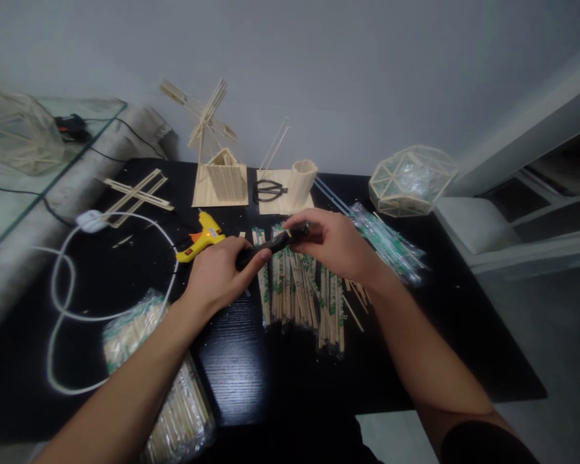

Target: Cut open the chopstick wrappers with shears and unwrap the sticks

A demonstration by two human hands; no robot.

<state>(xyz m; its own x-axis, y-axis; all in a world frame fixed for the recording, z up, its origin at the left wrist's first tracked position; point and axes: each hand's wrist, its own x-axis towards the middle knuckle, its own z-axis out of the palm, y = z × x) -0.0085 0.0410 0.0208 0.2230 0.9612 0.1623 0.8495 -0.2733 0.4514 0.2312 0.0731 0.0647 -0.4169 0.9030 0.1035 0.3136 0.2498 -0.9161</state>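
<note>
Between my hands is a long, narrow black object (279, 242), tilted up to the right; its exact kind does not show. My left hand (222, 270) is closed round its lower left end, with the thumb along it. The fingers of my right hand (333, 241) pinch its upper right end. Below it lie several paper-and-plastic-wrapped packs of wooden chopsticks (294, 290), partly hidden by my hands. A yellow glue gun (202, 237) rests just beyond my left hand. Black-handled scissors (269, 190) lie on a wooden base behind.
A stick windmill model (225, 177) and a stick cup (303, 177) stand at the back. Crossed sticks (138, 193) and a white cable (60, 348) lie left. A large chopstick bundle (181, 412) is under my left forearm. A geometric stick frame (410, 180) sits back right.
</note>
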